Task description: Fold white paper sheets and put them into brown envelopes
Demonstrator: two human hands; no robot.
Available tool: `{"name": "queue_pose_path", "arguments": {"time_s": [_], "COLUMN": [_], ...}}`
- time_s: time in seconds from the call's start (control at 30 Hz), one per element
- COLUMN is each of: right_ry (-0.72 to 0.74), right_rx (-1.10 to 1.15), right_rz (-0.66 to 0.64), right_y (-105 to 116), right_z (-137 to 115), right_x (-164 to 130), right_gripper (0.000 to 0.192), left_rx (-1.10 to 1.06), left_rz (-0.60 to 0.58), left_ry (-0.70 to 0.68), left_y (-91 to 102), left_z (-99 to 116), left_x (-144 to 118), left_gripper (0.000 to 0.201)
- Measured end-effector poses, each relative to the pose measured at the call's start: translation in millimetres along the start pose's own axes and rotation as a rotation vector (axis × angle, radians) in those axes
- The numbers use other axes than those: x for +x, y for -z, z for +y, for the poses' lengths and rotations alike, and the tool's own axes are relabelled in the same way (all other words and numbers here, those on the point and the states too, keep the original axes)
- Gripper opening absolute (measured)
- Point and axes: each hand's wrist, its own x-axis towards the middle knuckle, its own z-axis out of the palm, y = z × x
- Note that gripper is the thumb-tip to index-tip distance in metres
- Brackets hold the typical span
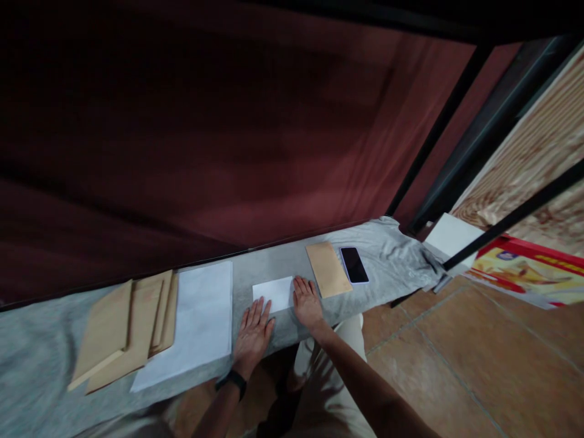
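Note:
A small folded white paper point(274, 292) lies on the grey cloth-covered table point(41, 359). My left hand point(253, 333) rests flat on the cloth with fingers spread, its fingertips touching the paper's near left corner. My right hand point(306, 302) lies flat at the paper's right edge, fingers together and extended. Neither hand holds anything. A black band sits on my left wrist.
A stack of white sheets point(201, 322) lies to the left, with several brown envelopes point(125, 331) beyond it. One brown envelope point(327, 269) and a black phone point(354, 264) lie to the right. A dark red curtain point(228, 152) hangs behind the table. Tiled floor point(456, 365) spreads to the right.

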Motion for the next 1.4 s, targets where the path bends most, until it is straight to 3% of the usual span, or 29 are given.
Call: {"name": "queue_pose_path", "arguments": {"time_s": [0.43,0.77,1.4], "right_ry": [0.018,0.019,0.044], "right_rx": [-0.006,0.038,0.026], "right_rz": [-0.036,-0.046,0.008], "right_y": [1.9,1.2,-4.5], "right_z": [3.0,5.2,5.6], "right_x": [-2.1,-4.8,-2.6], "right_gripper": [0.053,0.056,0.055], "left_rx": [-0.057,-0.052,-0.017], "left_rz": [0.032,-0.046,-0.041], "left_ry": [0.077,0.09,0.103], "left_y": [0.3,15.5,11.6], "left_z": [7.8,13.6,13.9], "left_x": [-1.6,1.5,-0.3], "left_gripper": [0.069,0.063,0.062]}}
